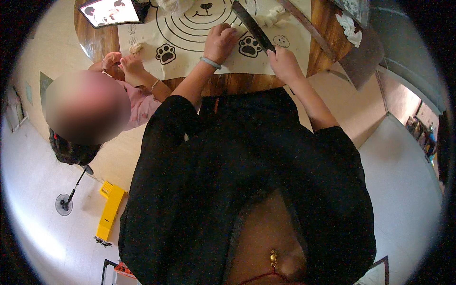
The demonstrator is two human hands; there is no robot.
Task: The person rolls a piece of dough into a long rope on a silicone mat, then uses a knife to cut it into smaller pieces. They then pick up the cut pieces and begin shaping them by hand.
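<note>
My right hand (286, 66) grips the handle of a dark, broad-bladed kitchen knife (252, 26), its blade slanting up and to the left over a white printed mat (192, 66). Left of the blade, my left hand (221, 41) has its fingers curled over the end of pale dough (243, 29) and wears a bangle at the wrist. More pale dough, in uneven lumps (272, 17), lies on the mat to the right of the blade. The knife's edge is seen from above, so its contact with the dough is unclear.
Beside me at left, another person's hands (123, 66) are near a small dough lump (136, 48). A lit tablet (110, 12) stands at the back left, near a plastic bag (174, 5). Crumpled tissue (350, 30) lies at right on the wooden table (228, 82).
</note>
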